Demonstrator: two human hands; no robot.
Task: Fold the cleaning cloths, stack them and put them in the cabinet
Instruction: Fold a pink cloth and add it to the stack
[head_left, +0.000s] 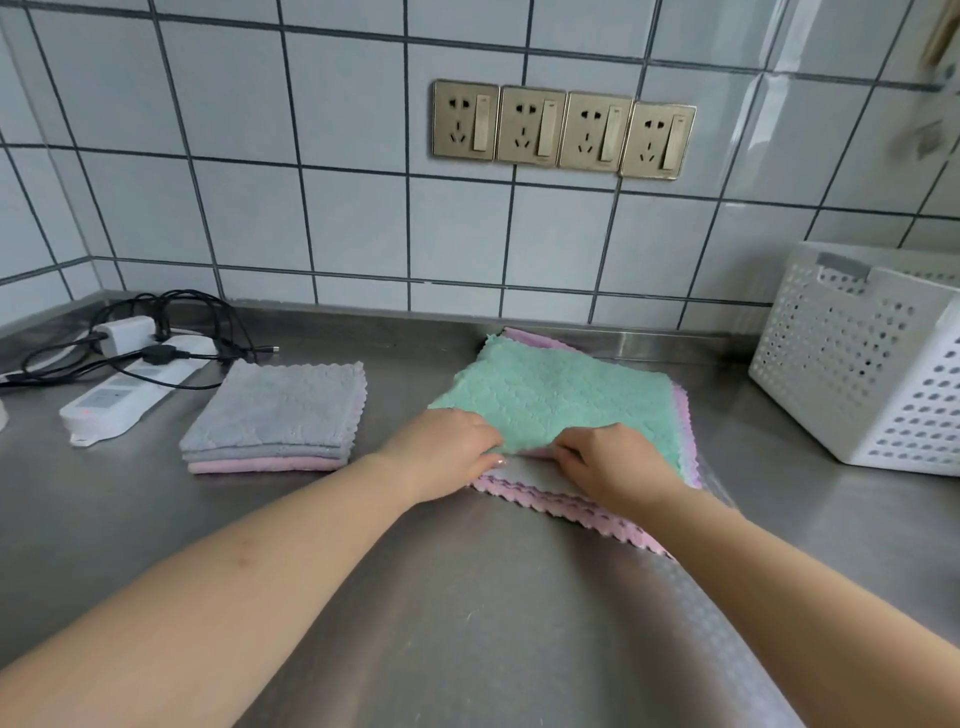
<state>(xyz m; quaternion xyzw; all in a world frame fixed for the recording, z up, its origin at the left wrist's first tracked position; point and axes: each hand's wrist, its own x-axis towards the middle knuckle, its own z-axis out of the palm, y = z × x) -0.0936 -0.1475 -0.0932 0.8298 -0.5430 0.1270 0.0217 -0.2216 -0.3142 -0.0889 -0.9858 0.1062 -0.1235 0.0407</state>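
A pile of unfolded cloths lies on the steel counter (467, 597), with a green cloth (561, 395) on top and pink cloths (587, 512) sticking out beneath. My left hand (441, 449) and my right hand (608, 457) both pinch the green cloth's near edge, lifted slightly off the pile. To the left sits a stack of folded cloths (275, 415), grey on top and pink at the bottom.
A white perforated basket (862, 364) stands at the right by the tiled wall. A white power strip (130, 389) with black cables and a charger lies at the back left. Four wall sockets (563, 130) are above the counter.
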